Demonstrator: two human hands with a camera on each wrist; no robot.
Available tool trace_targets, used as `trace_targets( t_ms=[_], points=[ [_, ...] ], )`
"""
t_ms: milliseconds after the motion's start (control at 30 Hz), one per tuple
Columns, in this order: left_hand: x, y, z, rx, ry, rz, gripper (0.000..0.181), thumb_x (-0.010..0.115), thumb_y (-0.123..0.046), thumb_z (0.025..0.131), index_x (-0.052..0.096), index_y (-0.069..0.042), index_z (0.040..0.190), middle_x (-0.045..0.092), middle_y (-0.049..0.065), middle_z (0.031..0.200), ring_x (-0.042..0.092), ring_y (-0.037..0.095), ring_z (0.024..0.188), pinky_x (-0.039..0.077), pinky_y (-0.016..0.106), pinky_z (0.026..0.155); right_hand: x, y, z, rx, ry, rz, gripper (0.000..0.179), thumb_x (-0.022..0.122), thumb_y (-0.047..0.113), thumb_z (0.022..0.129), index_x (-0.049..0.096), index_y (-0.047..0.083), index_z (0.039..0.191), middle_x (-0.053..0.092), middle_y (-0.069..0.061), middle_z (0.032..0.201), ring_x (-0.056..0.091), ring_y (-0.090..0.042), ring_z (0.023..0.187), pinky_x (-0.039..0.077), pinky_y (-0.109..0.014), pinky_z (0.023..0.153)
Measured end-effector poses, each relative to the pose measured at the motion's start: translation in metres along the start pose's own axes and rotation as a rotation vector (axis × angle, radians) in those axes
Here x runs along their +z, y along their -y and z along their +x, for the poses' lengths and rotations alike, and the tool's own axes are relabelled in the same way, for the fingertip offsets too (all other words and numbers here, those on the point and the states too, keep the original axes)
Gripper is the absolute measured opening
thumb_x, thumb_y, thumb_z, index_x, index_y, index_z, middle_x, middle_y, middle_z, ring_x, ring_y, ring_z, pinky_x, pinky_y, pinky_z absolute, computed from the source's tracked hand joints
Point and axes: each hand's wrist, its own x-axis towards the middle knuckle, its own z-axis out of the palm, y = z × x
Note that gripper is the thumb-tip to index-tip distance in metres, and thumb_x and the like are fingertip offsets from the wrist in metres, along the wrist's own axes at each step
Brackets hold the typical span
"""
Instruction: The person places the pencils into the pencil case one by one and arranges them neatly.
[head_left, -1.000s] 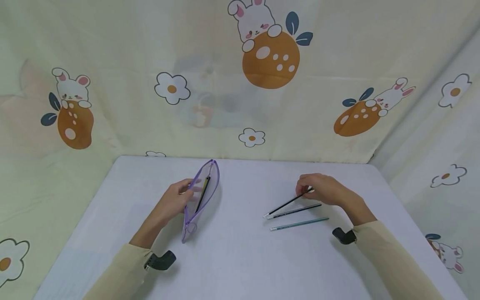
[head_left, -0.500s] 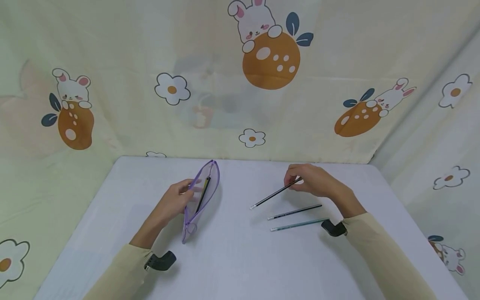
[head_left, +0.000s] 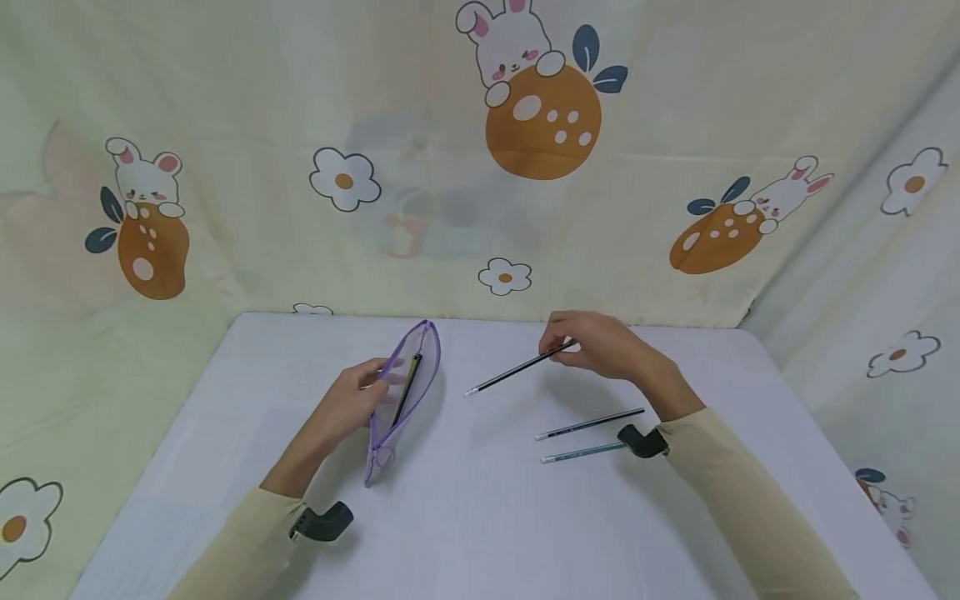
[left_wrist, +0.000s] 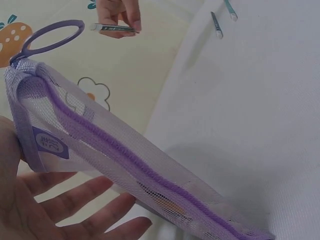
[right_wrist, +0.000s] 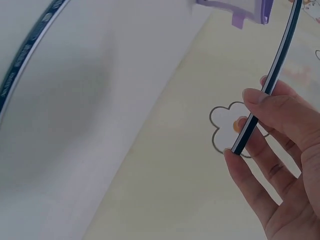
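hands (head_left: 352, 402) (head_left: 600, 346) closer together now, right one's pencil (head_left: 517, 368) nearer the purple pouch (head_left: 423, 380)

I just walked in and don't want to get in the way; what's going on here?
A person's left hand holds a mesh pouch with its mouth open; something dark and slender shows inside. Their right hand grips a striped pencil above the table, pale end toward the pouch but not touching it. A dark pencil and a teal pencil lie on the table.
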Motion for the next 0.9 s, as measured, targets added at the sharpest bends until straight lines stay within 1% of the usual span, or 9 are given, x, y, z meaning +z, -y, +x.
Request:
trace_targets(
  t_ms=[233,433,667,900],
  points=[
    [0.0,0.001,0.0,0.003,0.003,-0.006,0.044,0.045,-0.021,0.104,0.052,-0.013,0.147,0.065,0.014,0.137,0.065,0.037,0.118,0.06,0.04,0.075,-0.004,0.011,0.018,-0.045,0.003,0.013,0.017,0.081,0.012,0.086,0.076,0.024,0.097,0.064,0.014,0.097,0.066,-0.014,0.09,0.054,-0.032,0.078],
    [0.0,0.001,0.001,0.001,0.004,-0.006,0.044,0.045,-0.02,0.104,0.053,-0.013,0.147,0.065,0.014,0.137,0.065,0.038,0.119,0.06,0.042,0.076,-0.007,0.019,0.033,-0.118,-0.019,0.036,0.018,0.081,0.009,0.085,0.076,0.023,0.096,0.065,0.014,0.097,0.067,-0.006,0.091,0.055,-0.033,0.078],
    [0.0,0.001,0.002,-0.002,0.006,-0.004,0.044,0.045,-0.021,0.104,0.052,-0.014,0.147,0.064,0.014,0.137,0.064,0.037,0.119,0.06,0.04,0.076,-0.008,0.029,0.048,-0.155,-0.023,0.024,0.019,0.08,0.009,0.086,0.076,0.024,0.096,0.064,0.014,0.097,0.067,-0.006,0.093,0.054,-0.032,0.079],
    [-0.001,0.002,0.001,0.013,0.011,-0.011,0.044,0.045,-0.02,0.103,0.053,-0.011,0.146,0.064,0.016,0.137,0.064,0.04,0.12,0.06,0.046,0.079,-0.006,0.038,0.062,-0.191,-0.018,-0.005,0.018,0.079,0.008,0.087,0.076,0.024,0.096,0.064,0.013,0.096,0.068,-0.006,0.093,0.054,-0.031,0.079]
  ],
)
